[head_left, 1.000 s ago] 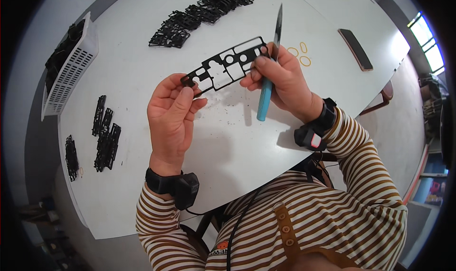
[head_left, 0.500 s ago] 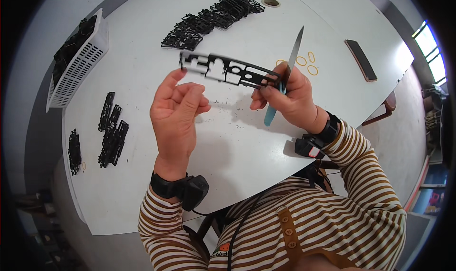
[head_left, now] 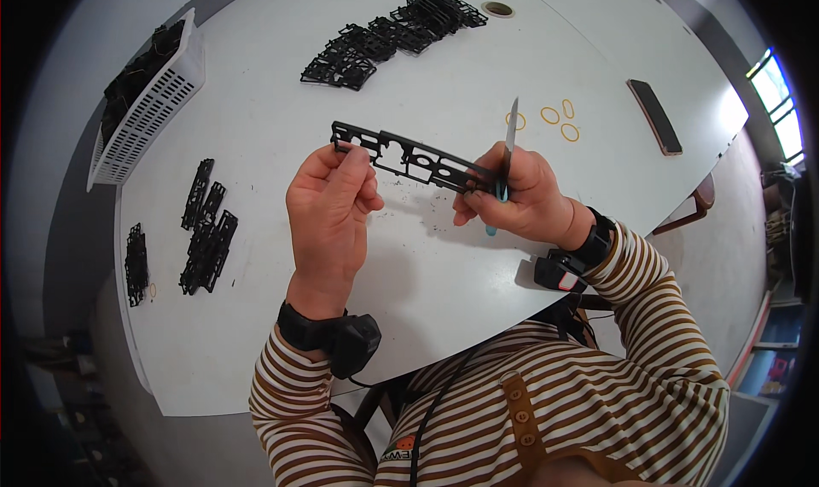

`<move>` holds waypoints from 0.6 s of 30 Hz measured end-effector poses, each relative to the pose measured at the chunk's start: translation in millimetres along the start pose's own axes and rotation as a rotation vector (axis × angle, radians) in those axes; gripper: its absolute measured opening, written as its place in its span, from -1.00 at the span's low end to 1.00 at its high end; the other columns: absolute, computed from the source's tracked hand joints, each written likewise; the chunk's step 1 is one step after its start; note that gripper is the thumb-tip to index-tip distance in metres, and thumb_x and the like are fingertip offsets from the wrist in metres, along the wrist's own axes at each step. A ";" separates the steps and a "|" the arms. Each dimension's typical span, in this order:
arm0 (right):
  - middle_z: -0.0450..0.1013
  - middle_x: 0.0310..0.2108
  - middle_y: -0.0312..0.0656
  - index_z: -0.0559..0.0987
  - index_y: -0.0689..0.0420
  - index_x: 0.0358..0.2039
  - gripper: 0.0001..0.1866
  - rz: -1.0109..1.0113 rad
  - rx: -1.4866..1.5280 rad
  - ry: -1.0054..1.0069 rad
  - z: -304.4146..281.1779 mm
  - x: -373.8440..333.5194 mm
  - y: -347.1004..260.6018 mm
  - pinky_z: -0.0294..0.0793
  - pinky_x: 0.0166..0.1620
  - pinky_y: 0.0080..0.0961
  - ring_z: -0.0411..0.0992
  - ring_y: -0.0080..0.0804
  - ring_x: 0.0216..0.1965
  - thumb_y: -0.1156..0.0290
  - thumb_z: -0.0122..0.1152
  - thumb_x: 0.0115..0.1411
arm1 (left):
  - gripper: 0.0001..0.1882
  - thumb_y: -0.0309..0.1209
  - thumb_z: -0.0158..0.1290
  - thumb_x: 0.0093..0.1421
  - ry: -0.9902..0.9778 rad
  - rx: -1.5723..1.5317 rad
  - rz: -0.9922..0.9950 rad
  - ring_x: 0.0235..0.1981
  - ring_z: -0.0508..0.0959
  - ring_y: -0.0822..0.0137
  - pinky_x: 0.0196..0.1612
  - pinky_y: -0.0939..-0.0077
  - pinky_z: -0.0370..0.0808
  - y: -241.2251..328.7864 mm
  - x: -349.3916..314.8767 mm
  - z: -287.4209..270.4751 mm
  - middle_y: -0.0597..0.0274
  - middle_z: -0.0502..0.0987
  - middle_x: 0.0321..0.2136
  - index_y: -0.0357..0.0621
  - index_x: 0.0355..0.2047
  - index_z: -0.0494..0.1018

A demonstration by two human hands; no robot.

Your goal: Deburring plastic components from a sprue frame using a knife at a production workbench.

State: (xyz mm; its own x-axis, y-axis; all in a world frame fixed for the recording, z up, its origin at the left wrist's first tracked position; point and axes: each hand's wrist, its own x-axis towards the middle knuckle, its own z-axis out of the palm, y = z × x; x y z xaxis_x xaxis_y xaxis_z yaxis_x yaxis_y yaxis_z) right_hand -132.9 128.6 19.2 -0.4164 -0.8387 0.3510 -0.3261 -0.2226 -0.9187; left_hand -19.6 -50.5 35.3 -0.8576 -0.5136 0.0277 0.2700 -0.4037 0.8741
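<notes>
A long, thin black plastic frame (head_left: 408, 156) with cut-out openings is held up between my two hands above the table. My left hand (head_left: 328, 210) pinches its left end between thumb and fingers. At the other end, my right hand (head_left: 533, 199) grips the frame and also holds a knife (head_left: 511, 136), blade pointing up and away, light blue handle partly covered by the fingers. Small dark specks (head_left: 437, 205) lie on the white table (head_left: 444, 278) below the frame.
Black frames (head_left: 397, 35) are piled at the far side, beside a tape roll (head_left: 497, 9). More frames (head_left: 207, 244) lie at left, near a white basket (head_left: 158, 103) filled with dark parts. Yellow rubber bands (head_left: 570, 132) and a phone (head_left: 655, 118) are at right.
My left hand has closed on the frame's left end, which it was only touching with a fingertip before. The knife blade has dropped lower and now looks shorter.
</notes>
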 end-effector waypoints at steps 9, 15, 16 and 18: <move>0.46 -0.57 -0.18 0.27 0.23 -0.45 -0.83 -0.213 -0.367 -0.055 0.9 1.7 2.5 0.47 -0.46 -0.63 0.50 -0.44 -0.53 0.69 0.04 -0.05 | -0.87 -0.42 -0.09 0.16 0.039 0.196 0.019 -0.65 0.32 0.57 -0.57 0.68 0.35 -3.1 0.4 -1.5 0.33 0.36 -0.64 -0.24 -0.44 0.35; 0.45 -0.55 -0.13 0.26 0.24 -0.44 -0.87 -0.004 -0.020 -0.004 0.4 1.3 -1.2 0.48 -0.44 -0.60 0.50 -0.41 -0.50 0.69 -0.03 0.00 | -0.83 -0.38 -0.11 0.19 0.008 0.129 0.058 -0.62 0.35 0.55 -0.52 0.66 0.38 0.2 -1.8 2.7 0.32 0.38 -0.60 -0.24 -0.43 0.35; 0.45 -0.55 -0.13 0.26 0.24 -0.44 -0.87 -0.006 -0.022 -0.002 -0.3 1.6 -2.2 0.48 -0.44 -0.60 0.50 -0.41 -0.50 0.69 -0.03 0.00 | -0.84 -0.39 -0.11 0.20 -0.008 0.083 0.066 -0.60 0.37 0.54 -0.50 0.64 0.40 1.2 -2.8 4.1 0.31 0.39 -0.58 -0.24 -0.42 0.35; 0.43 -0.54 -0.12 0.25 0.24 -0.42 -0.88 0.047 0.133 0.079 -1.9 2.7 -4.5 0.47 -0.44 -0.59 0.48 -0.41 -0.51 0.68 -0.05 0.03 | -0.84 -0.40 -0.11 0.20 -0.039 -0.010 0.083 -0.57 0.40 0.51 -0.45 0.61 0.43 2.6 -4.7 5.5 0.29 0.42 -0.55 -0.24 -0.40 0.36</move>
State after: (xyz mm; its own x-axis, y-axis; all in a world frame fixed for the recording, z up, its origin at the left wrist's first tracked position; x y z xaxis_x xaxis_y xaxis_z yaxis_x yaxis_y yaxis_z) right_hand -134.1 128.3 24.7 -0.4953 -0.8093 0.3158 -0.1922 -0.2524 -0.9483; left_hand -17.3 -45.0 40.1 -0.8483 -0.5159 0.1190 0.3452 -0.3685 0.8632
